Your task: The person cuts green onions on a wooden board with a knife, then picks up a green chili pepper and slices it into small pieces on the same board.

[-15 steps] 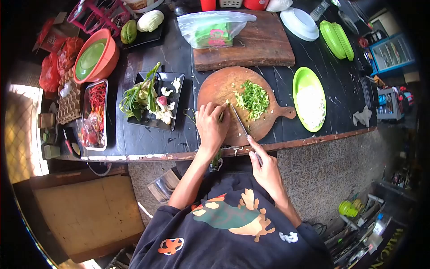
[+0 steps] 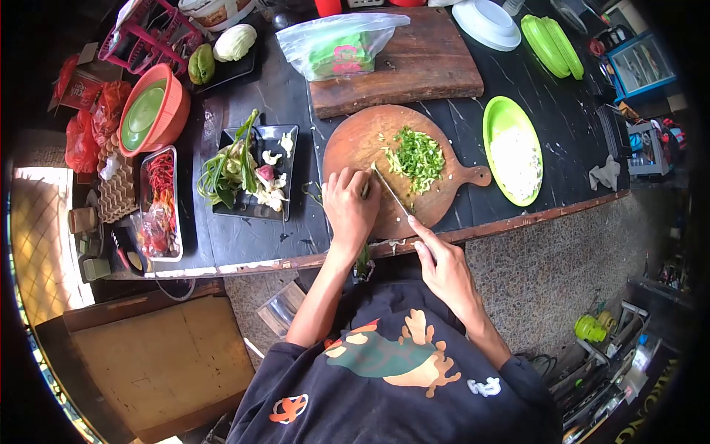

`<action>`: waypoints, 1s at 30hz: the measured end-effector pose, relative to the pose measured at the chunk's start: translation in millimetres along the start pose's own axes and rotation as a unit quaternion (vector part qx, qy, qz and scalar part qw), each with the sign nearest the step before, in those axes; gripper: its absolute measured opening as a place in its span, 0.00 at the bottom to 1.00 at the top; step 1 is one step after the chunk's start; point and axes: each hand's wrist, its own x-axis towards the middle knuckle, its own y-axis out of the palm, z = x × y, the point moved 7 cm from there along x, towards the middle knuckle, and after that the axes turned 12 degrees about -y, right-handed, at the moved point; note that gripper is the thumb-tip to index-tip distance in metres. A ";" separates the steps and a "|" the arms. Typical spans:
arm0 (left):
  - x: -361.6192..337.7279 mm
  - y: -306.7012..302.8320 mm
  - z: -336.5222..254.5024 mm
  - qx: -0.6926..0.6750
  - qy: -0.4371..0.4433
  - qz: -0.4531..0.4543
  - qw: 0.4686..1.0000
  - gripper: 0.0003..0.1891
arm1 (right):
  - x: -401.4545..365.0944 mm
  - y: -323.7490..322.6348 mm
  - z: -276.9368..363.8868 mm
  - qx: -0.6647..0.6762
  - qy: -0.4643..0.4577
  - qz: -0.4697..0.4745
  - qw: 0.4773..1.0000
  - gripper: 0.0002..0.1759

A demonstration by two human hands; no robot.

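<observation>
My left hand (image 2: 349, 207) is closed over a green vegetable stalk (image 2: 365, 190) on a round wooden cutting board (image 2: 351, 140). Most of the stalk is hidden under the fingers. My right hand (image 2: 445, 270) grips a knife (image 2: 392, 191) by its handle, its blade pointing up and left, with the tip beside my left fingertips. Chopped greens (image 2: 416, 161) lie in a pile on the board, right of the blade. Leafy green ends (image 2: 363, 263) show at the table edge below my left wrist.
Left stands a black plate (image 2: 248, 211) with green onions and garlic, then a tray (image 2: 177, 237) of red chillies. A green oval dish (image 2: 492, 122) with white contents sits right. Behind are a thick wooden board (image 2: 444, 63) and a plastic bag (image 2: 314, 48).
The view has shifted slightly. My hands keep nearly the same places on the board, and the knife tip stays close by my left fingers.
</observation>
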 end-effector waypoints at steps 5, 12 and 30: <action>-0.2 0.7 0.1 0.001 -0.006 0.004 1.000 0.07 | 3.7 -3.1 -5.1 -0.008 -0.017 0.002 1.000 0.29; 0.9 -0.1 -0.8 -0.009 0.009 0.001 1.000 0.05 | 35.4 8.1 0.3 -0.017 0.007 0.021 1.000 0.28; -3.2 4.4 -0.2 -0.005 0.021 0.008 1.000 0.05 | 40.0 26.9 -17.5 -0.071 -0.016 -0.031 0.997 0.29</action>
